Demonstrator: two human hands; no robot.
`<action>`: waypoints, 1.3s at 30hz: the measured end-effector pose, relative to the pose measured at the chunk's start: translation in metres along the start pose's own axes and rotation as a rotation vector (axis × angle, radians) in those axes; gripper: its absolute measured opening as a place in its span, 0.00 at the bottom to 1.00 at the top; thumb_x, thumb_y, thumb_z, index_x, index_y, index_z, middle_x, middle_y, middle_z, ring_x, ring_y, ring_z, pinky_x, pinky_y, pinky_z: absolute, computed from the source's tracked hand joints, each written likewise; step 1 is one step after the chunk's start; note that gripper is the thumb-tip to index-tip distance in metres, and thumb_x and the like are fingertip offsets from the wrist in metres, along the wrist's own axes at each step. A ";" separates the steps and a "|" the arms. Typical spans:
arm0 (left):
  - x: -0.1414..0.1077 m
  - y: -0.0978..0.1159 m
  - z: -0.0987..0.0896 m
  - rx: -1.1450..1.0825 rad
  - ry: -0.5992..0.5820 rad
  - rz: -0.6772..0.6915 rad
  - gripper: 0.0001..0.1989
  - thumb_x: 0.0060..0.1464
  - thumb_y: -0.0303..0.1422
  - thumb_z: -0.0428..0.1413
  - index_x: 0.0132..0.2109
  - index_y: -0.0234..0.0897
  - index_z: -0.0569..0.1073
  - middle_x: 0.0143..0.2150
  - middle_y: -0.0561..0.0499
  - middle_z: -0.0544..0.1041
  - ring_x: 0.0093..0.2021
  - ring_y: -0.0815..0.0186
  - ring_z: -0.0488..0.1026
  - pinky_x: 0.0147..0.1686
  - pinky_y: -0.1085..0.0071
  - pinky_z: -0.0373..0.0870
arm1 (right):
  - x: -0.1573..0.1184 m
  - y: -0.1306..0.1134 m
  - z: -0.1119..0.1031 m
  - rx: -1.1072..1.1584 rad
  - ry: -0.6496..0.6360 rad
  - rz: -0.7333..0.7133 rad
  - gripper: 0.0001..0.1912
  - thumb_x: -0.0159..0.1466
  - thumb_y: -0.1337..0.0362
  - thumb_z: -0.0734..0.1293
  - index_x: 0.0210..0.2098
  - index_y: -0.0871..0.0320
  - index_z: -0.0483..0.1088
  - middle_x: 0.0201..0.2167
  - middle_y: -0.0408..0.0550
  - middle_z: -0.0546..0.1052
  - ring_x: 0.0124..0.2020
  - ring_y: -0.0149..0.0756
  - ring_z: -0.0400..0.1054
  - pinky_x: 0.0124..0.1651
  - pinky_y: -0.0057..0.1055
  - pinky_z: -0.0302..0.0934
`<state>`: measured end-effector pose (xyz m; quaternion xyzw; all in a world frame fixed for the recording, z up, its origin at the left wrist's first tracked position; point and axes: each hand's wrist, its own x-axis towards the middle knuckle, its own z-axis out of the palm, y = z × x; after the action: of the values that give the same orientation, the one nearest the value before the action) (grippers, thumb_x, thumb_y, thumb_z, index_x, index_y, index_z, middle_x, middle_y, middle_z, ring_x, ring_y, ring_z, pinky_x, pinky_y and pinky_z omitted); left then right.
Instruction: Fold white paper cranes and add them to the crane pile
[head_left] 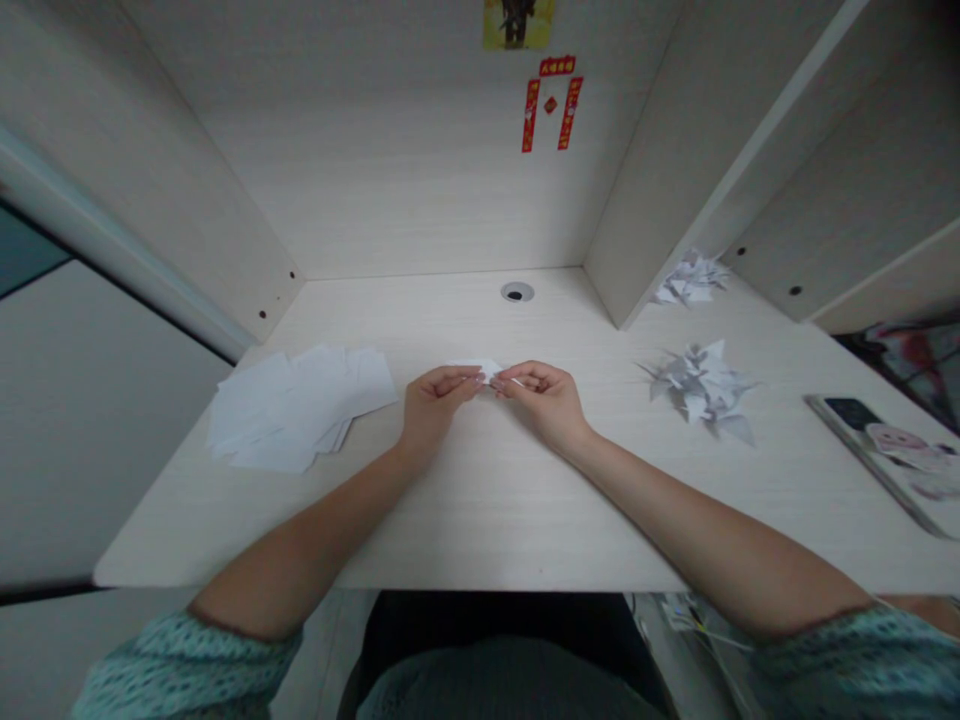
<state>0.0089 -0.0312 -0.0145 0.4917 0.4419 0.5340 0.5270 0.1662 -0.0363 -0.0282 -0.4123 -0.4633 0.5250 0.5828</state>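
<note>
Both hands meet over the middle of the desk, pinching one small folded piece of white paper [486, 369] between them. My left hand [439, 400] grips its left side with thumb and fingertips. On the other side, my right hand [545, 398] is closed on it in the same way. Fingers cover much of the paper, so its exact folded shape is hidden. Left of my hands lies a spread pile of white paper sheets [289, 405]. To the right sits a heap of pointed folded paper pieces [701, 385].
Behind that heap, a second bunch of folded paper [691, 278] lies by the upright divider [637, 190]. A phone in a decorated case [885, 460] rests at the right. A round cable hole [517, 292] is set near the desk's back panel. The desk [487, 520] has a front edge close to my body.
</note>
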 end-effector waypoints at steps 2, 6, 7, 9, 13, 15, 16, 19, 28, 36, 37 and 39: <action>0.002 -0.001 0.000 -0.019 0.010 -0.001 0.11 0.41 0.36 0.65 0.32 0.36 0.76 0.28 0.51 0.80 0.31 0.66 0.77 0.36 0.70 0.72 | 0.000 -0.002 0.000 -0.006 -0.010 0.003 0.11 0.49 0.57 0.74 0.28 0.56 0.74 0.23 0.44 0.78 0.25 0.32 0.71 0.33 0.30 0.65; 0.000 0.001 0.001 0.028 0.022 0.049 0.11 0.41 0.37 0.65 0.29 0.37 0.71 0.24 0.54 0.78 0.29 0.67 0.77 0.34 0.70 0.72 | -0.001 -0.004 0.001 -0.021 -0.023 -0.001 0.13 0.49 0.56 0.74 0.30 0.56 0.73 0.23 0.43 0.77 0.27 0.32 0.71 0.35 0.30 0.64; -0.001 0.003 0.001 0.059 0.024 0.077 0.11 0.41 0.37 0.64 0.28 0.37 0.71 0.25 0.54 0.78 0.30 0.66 0.77 0.34 0.70 0.72 | -0.001 -0.004 0.001 -0.018 -0.023 -0.005 0.14 0.49 0.56 0.74 0.31 0.56 0.73 0.24 0.43 0.77 0.27 0.32 0.71 0.35 0.30 0.64; -0.005 0.005 0.001 0.132 0.032 0.140 0.11 0.42 0.37 0.64 0.28 0.37 0.71 0.29 0.52 0.79 0.33 0.65 0.77 0.35 0.70 0.72 | -0.002 -0.004 0.003 -0.010 -0.021 -0.012 0.16 0.47 0.56 0.75 0.33 0.55 0.71 0.25 0.42 0.77 0.27 0.31 0.70 0.35 0.29 0.63; -0.008 0.007 0.003 0.179 0.028 0.173 0.10 0.42 0.37 0.64 0.26 0.37 0.71 0.28 0.52 0.78 0.32 0.66 0.77 0.37 0.69 0.72 | -0.004 -0.001 0.005 -0.009 -0.010 -0.025 0.17 0.47 0.57 0.75 0.31 0.55 0.68 0.22 0.38 0.74 0.24 0.28 0.66 0.30 0.26 0.59; -0.005 0.006 0.003 0.105 0.031 0.130 0.11 0.41 0.36 0.64 0.25 0.37 0.70 0.25 0.54 0.77 0.32 0.66 0.77 0.37 0.69 0.73 | -0.004 0.000 0.004 -0.002 0.010 -0.020 0.17 0.47 0.58 0.75 0.28 0.55 0.65 0.19 0.36 0.70 0.20 0.26 0.61 0.26 0.25 0.54; -0.002 0.006 0.002 0.063 0.044 0.107 0.12 0.41 0.36 0.65 0.25 0.37 0.69 0.24 0.55 0.76 0.31 0.66 0.77 0.38 0.68 0.73 | -0.003 0.001 0.003 0.003 0.019 -0.011 0.17 0.47 0.58 0.75 0.27 0.55 0.64 0.18 0.35 0.69 0.19 0.25 0.59 0.25 0.25 0.53; 0.010 0.007 -0.006 -0.015 0.119 0.076 0.15 0.38 0.36 0.66 0.25 0.38 0.66 0.21 0.57 0.74 0.30 0.67 0.77 0.38 0.68 0.74 | 0.002 0.000 -0.002 0.026 0.061 0.015 0.18 0.46 0.58 0.75 0.24 0.55 0.62 0.17 0.35 0.68 0.18 0.25 0.58 0.25 0.25 0.52; 0.024 0.013 -0.019 -0.063 0.221 0.134 0.17 0.39 0.38 0.65 0.27 0.37 0.64 0.25 0.57 0.75 0.31 0.68 0.77 0.39 0.68 0.74 | 0.013 0.001 -0.013 0.033 0.131 -0.032 0.15 0.48 0.57 0.74 0.32 0.53 0.69 0.20 0.38 0.71 0.25 0.30 0.65 0.34 0.30 0.60; 0.010 0.012 -0.005 0.009 0.037 0.099 0.18 0.40 0.38 0.65 0.25 0.38 0.63 0.20 0.59 0.69 0.28 0.69 0.76 0.34 0.71 0.73 | 0.005 -0.004 -0.004 -0.033 0.083 -0.078 0.13 0.55 0.53 0.70 0.34 0.54 0.71 0.30 0.44 0.76 0.31 0.33 0.69 0.41 0.33 0.63; 0.008 0.012 -0.005 0.058 0.004 0.096 0.18 0.40 0.38 0.65 0.25 0.38 0.62 0.20 0.59 0.69 0.28 0.69 0.75 0.32 0.72 0.72 | 0.005 -0.005 -0.004 -0.021 0.074 -0.074 0.13 0.54 0.53 0.70 0.35 0.54 0.71 0.30 0.44 0.77 0.31 0.33 0.69 0.41 0.33 0.63; 0.005 0.013 -0.004 0.178 -0.055 0.110 0.18 0.40 0.39 0.65 0.25 0.38 0.61 0.21 0.58 0.71 0.26 0.69 0.74 0.29 0.74 0.70 | 0.005 -0.005 -0.003 0.003 0.051 -0.072 0.14 0.53 0.55 0.72 0.35 0.53 0.71 0.30 0.43 0.77 0.31 0.32 0.70 0.41 0.33 0.63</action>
<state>0.0033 -0.0264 -0.0020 0.5746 0.4453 0.5072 0.4630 0.1699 -0.0319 -0.0239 -0.4077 -0.4620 0.4936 0.6138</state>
